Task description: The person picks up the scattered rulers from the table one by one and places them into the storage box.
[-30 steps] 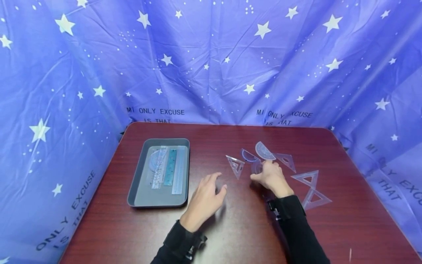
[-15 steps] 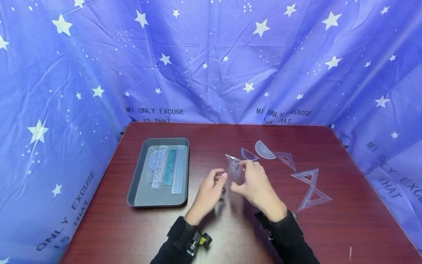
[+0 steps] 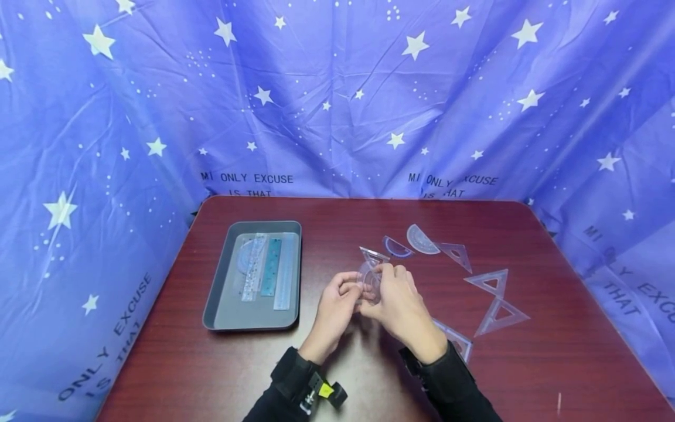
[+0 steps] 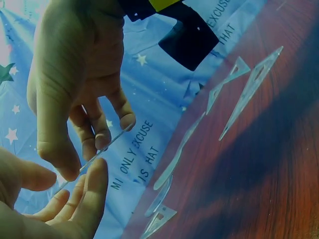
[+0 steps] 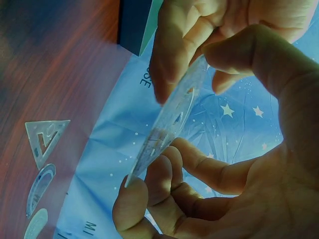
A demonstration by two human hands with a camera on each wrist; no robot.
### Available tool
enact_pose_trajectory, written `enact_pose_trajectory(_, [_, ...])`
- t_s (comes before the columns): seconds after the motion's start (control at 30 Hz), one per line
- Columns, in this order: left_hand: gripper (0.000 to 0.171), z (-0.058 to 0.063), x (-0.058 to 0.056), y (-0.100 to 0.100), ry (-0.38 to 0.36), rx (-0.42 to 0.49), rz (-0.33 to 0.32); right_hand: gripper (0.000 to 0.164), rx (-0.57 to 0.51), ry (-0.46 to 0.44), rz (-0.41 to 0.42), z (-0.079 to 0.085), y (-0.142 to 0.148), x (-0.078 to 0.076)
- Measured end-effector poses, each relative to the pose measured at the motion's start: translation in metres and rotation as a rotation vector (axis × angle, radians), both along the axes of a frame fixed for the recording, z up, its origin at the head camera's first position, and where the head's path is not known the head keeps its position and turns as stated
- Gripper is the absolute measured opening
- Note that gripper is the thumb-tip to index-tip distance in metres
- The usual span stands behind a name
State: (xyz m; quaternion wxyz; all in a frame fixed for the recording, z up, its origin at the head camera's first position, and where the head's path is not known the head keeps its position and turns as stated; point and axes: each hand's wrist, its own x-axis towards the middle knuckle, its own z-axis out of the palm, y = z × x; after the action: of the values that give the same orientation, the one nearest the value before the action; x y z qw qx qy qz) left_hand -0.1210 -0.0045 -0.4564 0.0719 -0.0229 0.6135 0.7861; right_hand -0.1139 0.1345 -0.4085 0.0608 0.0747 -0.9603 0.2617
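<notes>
A clear protractor [image 3: 369,276] is held up between both hands over the middle of the table. My left hand [image 3: 333,309] pinches its left side with thumb and fingers. From the other side my right hand [image 3: 405,305] grips it, thumb against one edge and fingertips along the opposite one, as the right wrist view shows. A small set square [image 3: 373,255] lies just behind the held protractor and is partly covered by it. To its right are a blue-edged protractor [image 3: 398,247] and a pale protractor [image 3: 422,240].
A grey tray [image 3: 253,317] at the left holds a clear ruler [image 3: 253,269], a teal ruler [image 3: 271,266], a pale blue ruler [image 3: 285,272] and another protractor [image 3: 244,258]. Set squares [image 3: 456,255] lie along the right, and a blue-edged piece [image 3: 460,341] shows under the right forearm.
My right hand has picked up the clear protractor and brought it left. The left hand has closed onto it. A blue-edged piece has come into view beside the right forearm.
</notes>
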Motion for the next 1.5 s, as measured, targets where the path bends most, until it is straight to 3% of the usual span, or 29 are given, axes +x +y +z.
enact_pose_trajectory(0.23, [0.03, 0.001, 0.001, 0.001, 0.001, -0.006, 0.046, 0.068, 0.015, 0.049, -0.011, -0.002, -0.003, 0.001])
enact_pose_trajectory(0.5, [0.029, 0.004, -0.001, -0.003, 0.022, -0.037, 0.067, 0.065, 0.041, 0.16, 0.056, -0.006, 0.001, -0.001])
enact_pose_trajectory(0.73, [0.029, 0.01, -0.008, -0.024, 0.063, -0.057, 0.076, 0.068, 0.035, 0.231, 0.191, -0.01, 0.012, -0.003])
enact_pose_trajectory(0.9, [0.031, 0.019, -0.017, -0.048, 0.06, -0.123, 0.123, 0.07, 0.051, 0.212, 0.235, -0.009, 0.024, -0.003])
enact_pose_trajectory(1.23, [0.035, 0.036, -0.035, -0.109, 0.034, -0.4, 0.185, 0.06, 0.118, 0.103, 0.266, -0.016, 0.053, 0.0])
enact_pose_trajectory(1.5, [0.034, 0.047, -0.05, -0.157, 0.031, -0.743, 0.104, 0.051, 0.118, 0.049, 0.228, -0.018, 0.07, 0.002])
